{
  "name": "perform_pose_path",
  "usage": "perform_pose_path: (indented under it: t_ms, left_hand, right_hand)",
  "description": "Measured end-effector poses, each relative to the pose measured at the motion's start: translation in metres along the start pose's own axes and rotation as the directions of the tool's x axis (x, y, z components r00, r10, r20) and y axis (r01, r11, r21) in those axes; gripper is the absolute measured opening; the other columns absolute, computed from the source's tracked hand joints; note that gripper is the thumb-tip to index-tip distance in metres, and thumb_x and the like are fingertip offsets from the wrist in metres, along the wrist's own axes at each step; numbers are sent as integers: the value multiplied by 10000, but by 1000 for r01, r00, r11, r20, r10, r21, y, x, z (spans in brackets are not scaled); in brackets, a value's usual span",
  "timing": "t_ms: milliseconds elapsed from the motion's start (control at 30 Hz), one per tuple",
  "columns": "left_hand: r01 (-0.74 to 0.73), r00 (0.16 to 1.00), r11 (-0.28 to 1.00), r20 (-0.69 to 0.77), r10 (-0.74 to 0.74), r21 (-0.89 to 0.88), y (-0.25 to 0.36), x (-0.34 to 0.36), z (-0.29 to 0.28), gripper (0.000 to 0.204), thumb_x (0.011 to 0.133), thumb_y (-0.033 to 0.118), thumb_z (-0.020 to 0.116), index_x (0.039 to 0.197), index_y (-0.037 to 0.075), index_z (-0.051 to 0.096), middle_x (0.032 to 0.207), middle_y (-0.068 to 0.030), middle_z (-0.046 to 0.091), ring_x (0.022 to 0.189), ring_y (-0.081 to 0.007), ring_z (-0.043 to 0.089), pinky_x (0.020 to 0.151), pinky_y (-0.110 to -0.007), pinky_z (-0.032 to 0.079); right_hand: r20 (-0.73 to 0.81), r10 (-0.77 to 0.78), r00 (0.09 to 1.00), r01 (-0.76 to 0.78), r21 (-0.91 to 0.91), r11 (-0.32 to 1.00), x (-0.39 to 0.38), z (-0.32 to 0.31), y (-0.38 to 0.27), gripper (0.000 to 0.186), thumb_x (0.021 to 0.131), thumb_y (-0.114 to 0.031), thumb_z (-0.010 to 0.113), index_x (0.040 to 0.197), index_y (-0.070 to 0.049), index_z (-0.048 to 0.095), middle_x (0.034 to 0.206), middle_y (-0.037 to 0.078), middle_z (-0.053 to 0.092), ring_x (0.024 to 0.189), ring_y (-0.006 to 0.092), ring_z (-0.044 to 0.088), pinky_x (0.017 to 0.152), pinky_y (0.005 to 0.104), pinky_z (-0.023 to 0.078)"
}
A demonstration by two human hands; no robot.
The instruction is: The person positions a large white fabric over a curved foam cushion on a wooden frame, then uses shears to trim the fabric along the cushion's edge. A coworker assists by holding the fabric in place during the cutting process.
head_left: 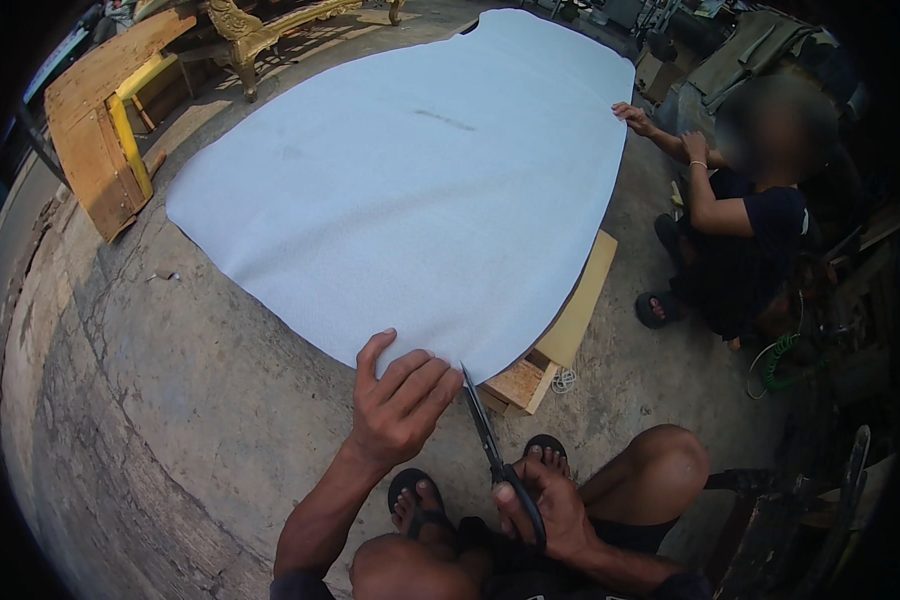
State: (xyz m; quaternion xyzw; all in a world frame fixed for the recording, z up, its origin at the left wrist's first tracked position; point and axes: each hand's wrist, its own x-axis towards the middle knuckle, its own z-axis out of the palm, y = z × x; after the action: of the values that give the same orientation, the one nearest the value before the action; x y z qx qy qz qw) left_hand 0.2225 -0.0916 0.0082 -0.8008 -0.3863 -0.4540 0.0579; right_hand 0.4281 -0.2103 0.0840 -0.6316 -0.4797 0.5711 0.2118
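A large white sheet of material (400,200), softly creased, spreads over a low wooden frame (520,385). At its near edge my left hand (400,405) lies with bent fingers over the sheet, gripping the edge; the thumb is hidden. My right hand (550,510) is closed round the handles of black scissors (485,430). Their blades point away from me, and the tips meet the sheet's near edge just right of my left fingers. Whether the blades are parted is hard to see.
On the right a co-worker (740,210) squats, one hand touching the sheet's far right edge. A wooden piece with a yellow edge (105,130) and gold carved furniture (245,45) stand at far left. A green coiled hose (780,365) lies at right. Below is cracked concrete floor (210,400).
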Motion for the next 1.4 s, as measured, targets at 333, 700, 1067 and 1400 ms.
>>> perform_pose_path:
  t_ms: [333,700,1067,1400]
  left_hand:
    - [137,990,985,28,-135,-103,3,3,-2,156,838,24,748,973,101,760,942,-6,682,972,-187,657,1094,-541,400]
    - [79,997,994,15,-78,-77,1,1,-4,162,838,31,750,984,102,765,943,-6,684,992,-191,665,1080,-578,426]
    - [77,997,993,-9,-78,-85,0,-3,-1,187,836,26,761,1003,110,772,943,-9,702,1000,-201,677,1089,-588,436]
    - [73,996,994,-38,-77,-83,0,-3,0,172,825,20,779,972,109,770,942,-14,711,996,-208,683,1080,-569,449]
  right_hand:
    - [56,20,998,-30,181,983,-2,9,-4,453,1020,-452,673,1067,-11,578,737,11,638,659,58,602,580,231,465]
    - [-37,-45,998,40,-125,991,12,-9,14,532,924,-551,749,997,-35,645,668,24,615,633,147,600,653,326,496]
    - [97,15,995,-7,-78,997,17,-35,10,432,949,-440,750,988,-31,617,706,10,607,648,99,586,602,287,473]
    - [145,79,986,-52,-186,981,23,-60,-16,545,894,-530,801,988,-11,665,802,37,637,722,119,589,633,301,475]
